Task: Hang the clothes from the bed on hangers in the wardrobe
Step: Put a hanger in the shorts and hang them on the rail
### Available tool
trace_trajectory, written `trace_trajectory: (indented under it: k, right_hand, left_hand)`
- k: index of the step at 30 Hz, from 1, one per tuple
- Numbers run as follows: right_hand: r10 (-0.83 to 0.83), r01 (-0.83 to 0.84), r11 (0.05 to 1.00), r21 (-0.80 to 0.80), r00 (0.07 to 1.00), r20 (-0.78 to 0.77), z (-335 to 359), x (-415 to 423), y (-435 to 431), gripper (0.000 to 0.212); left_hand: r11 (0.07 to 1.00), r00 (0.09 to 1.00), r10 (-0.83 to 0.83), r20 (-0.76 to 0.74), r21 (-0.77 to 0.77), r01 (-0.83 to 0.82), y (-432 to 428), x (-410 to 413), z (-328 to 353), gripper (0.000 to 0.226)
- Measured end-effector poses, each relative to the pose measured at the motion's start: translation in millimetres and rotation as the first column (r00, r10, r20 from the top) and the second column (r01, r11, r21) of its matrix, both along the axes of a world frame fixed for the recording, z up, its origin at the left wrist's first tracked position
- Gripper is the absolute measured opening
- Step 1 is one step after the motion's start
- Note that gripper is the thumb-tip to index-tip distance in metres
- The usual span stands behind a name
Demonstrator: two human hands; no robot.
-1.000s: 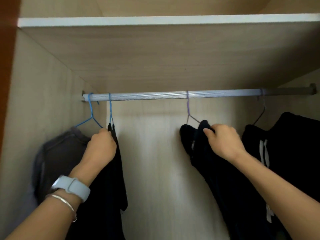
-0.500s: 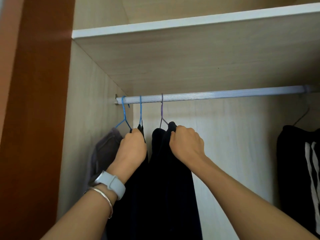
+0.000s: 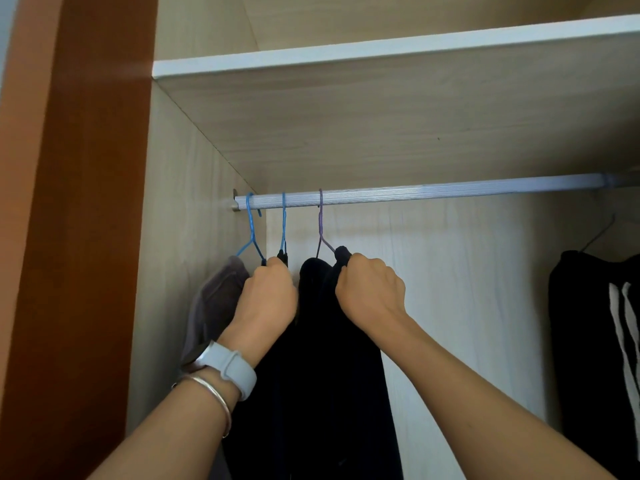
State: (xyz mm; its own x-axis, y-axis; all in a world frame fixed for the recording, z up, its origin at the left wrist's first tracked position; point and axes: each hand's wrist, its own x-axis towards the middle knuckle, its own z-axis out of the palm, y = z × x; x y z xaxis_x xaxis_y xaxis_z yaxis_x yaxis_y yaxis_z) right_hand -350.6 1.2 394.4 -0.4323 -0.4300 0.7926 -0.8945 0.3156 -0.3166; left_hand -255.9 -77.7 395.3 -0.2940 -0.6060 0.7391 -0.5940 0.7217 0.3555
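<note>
Not much else going on here tbh. There's a pale grey-white watch (image 3: 221, 368) with a chunky rubbery strap, and just below it a thin silver bangle (image 3: 221, 403). On the left, a tall reddish-brown panel (image 3: 86, 237) runs top to bottom, with a sliver of pale grey wall (image 3: 6, 29) in the top-left corner.

A home bedroom wardrobe: pale wood-grain panels, a shelf (image 3: 381, 53), a metal hanging rail (image 3: 433, 194), wire hangers (image 3: 284, 223) carrying dark clothes (image 3: 332, 341).
</note>
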Motion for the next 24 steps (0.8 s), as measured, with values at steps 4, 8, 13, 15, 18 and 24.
trace_trajectory:
  k: [4, 8, 13, 15, 18, 24]
  right_hand:
    - [-0.018, 0.018, 1.0, 0.015, 1.0, -0.007, -2, -3, 1, 0.023]
    - [0.021, -0.022, 1.0, 0.003, 0.999, 0.043, -3, -3, 1, 0.022]
    - [0.234, -0.227, 0.972, -0.061, 0.956, 0.174, -9, -19, 18, 0.043]
    - [0.322, -0.311, 0.947, -0.081, 0.914, 0.246, -16, -30, 34, 0.048]
    - [0.321, -0.307, 0.947, -0.096, 0.906, 0.277, -27, -55, 64, 0.053]
    - [-0.09, 0.099, 0.989, -0.108, 0.992, 0.086, -34, -157, 156, 0.021]
  left_hand:
    - [1.0, 1.0, 0.013, 0.013, 0.001, -0.013, 2, 0, 0, 0.024]
    - [0.998, 0.992, 0.059, 0.108, -0.012, -0.058, 5, 3, -3, 0.029]
    - [0.947, 0.993, 0.055, 0.1, -0.32, -0.02, 20, -9, -15, 0.046]
    - [0.968, 0.986, -0.164, -0.005, -0.193, 0.16, 41, -22, -18, 0.047]
    - [0.892, 0.873, -0.434, -0.224, 0.031, 0.451, 63, -47, -20, 0.052]
    - [0.928, 0.87, -0.368, -0.329, -0.066, 0.368, 68, -75, -26, 0.04]
